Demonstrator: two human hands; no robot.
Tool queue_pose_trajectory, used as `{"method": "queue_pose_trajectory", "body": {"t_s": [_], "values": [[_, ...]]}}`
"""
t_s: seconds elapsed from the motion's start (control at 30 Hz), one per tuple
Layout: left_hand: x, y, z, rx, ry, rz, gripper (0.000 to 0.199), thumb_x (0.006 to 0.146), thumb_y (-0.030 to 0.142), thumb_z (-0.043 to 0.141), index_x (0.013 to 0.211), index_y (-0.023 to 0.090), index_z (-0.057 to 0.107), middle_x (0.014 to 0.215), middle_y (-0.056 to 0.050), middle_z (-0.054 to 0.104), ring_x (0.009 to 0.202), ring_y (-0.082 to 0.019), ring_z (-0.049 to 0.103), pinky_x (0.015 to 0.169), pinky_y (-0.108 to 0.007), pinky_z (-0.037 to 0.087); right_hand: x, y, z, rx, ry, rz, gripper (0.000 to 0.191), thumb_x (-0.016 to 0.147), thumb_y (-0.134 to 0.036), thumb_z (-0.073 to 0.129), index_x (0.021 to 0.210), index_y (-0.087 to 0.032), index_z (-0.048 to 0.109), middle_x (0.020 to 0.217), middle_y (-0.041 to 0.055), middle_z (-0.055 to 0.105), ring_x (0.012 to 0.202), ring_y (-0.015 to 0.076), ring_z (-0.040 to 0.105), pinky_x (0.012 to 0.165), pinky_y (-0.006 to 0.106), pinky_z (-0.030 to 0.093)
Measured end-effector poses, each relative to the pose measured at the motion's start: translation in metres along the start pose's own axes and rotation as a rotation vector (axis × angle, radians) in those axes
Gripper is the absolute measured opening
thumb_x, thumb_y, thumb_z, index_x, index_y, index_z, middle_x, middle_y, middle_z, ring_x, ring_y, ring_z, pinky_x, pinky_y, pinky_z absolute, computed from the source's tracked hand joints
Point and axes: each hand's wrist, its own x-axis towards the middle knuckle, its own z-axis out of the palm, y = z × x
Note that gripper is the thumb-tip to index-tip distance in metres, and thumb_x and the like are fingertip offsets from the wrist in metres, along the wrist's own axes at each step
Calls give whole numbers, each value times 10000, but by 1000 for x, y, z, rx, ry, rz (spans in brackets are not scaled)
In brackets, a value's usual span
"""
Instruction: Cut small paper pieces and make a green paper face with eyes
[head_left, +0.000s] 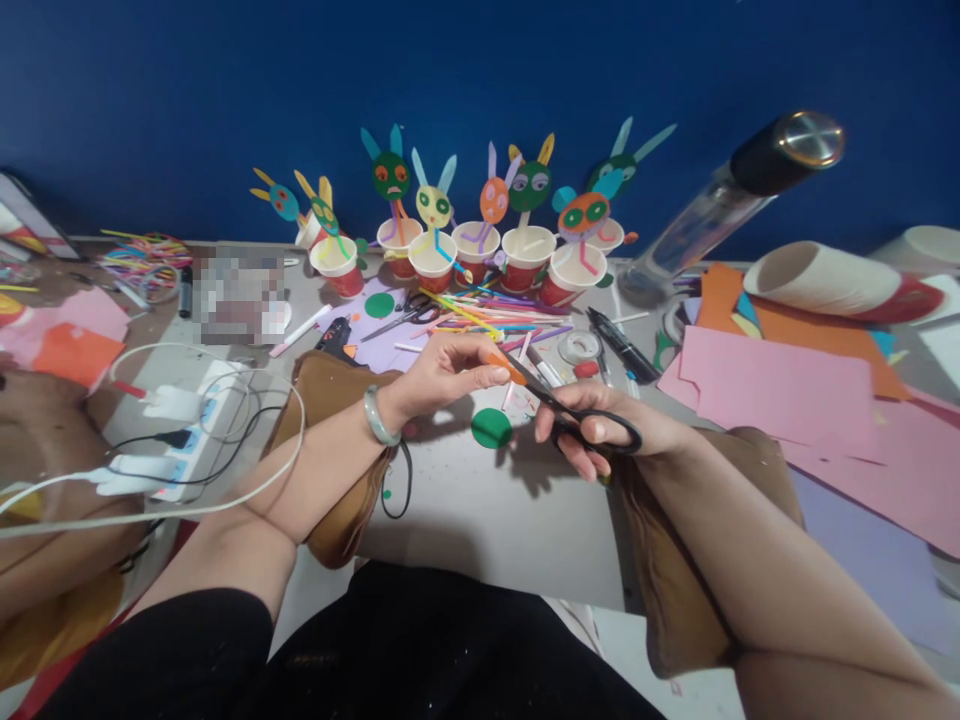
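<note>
My left hand (461, 370) pinches a small piece of orange paper (507, 368) between thumb and fingers, and a bracelet circles that wrist. Black-handled scissors (577, 415) are in my right hand (611, 415), its fingers through the loops. Their blades point up and left and meet the orange paper's edge; whether they are cutting through it is hard to see. Below the hands, a green paper circle (492, 428) lies on the table. Behind them stand several paper cups (433, 262) bearing paper-faced figures with long ears.
Pipe cleaners (502, 318), a second pair of scissors (409, 312), tape (580, 346) and markers (621, 345) lie ahead. Pink paper sheets (780, 385) and a tall bottle (697, 225) are at right. At left, a power strip (199, 440) trails cables near another person's arm (67, 500).
</note>
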Motion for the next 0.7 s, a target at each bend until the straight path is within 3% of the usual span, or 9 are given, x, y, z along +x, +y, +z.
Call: {"method": "queue_pose_trajectory", "body": {"t_s": [0.37,0.7], "values": [[-2,-3,0,3,0,-34,412,844,549,788,738,158,712,753,-29,679,696,-117,572,665,-264,462,3,4,-3,8,-40,14,611,826,-676,772,1044,-111,686,619,36,751,415,91,609,402,161,445],[-3,-6,-1,31,-3,-44,439,854,548,777,693,159,655,691,-13,614,677,-119,539,655,-278,420,0,-1,-2,-39,3,50,605,838,-681,755,1016,-107,687,541,11,701,342,73,517,341,169,359]]}}
